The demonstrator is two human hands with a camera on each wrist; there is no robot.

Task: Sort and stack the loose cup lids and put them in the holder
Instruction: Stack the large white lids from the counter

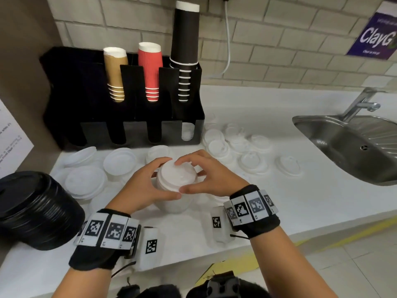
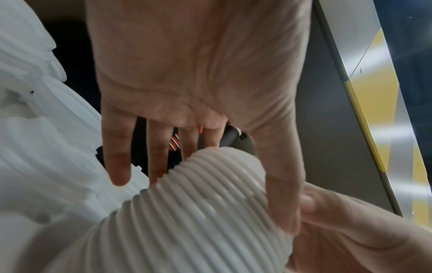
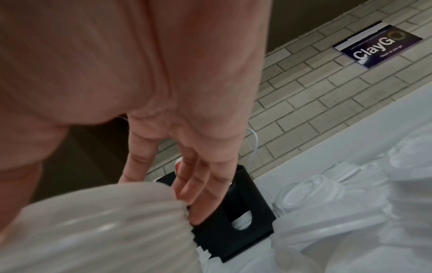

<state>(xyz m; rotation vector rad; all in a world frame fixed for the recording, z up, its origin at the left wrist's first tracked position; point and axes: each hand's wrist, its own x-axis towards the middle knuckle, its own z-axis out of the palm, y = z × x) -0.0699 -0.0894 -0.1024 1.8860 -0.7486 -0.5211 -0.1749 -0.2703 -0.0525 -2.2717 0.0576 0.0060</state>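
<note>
A tall stack of white lids stands on the white bench in front of the black holder. Its nested rims show as fine, close ribs down the side, and the top lid is smooth and domed. The left hand wraps the stack's left side, thumb along the near edge, fingers curved round the far edge. The right hand cups the right side, fingertips on the top lid and thumb meeting the left thumb. Loose white lids lie scattered on the bench right of the holder, and a stack of black lids stands at the left
</note>
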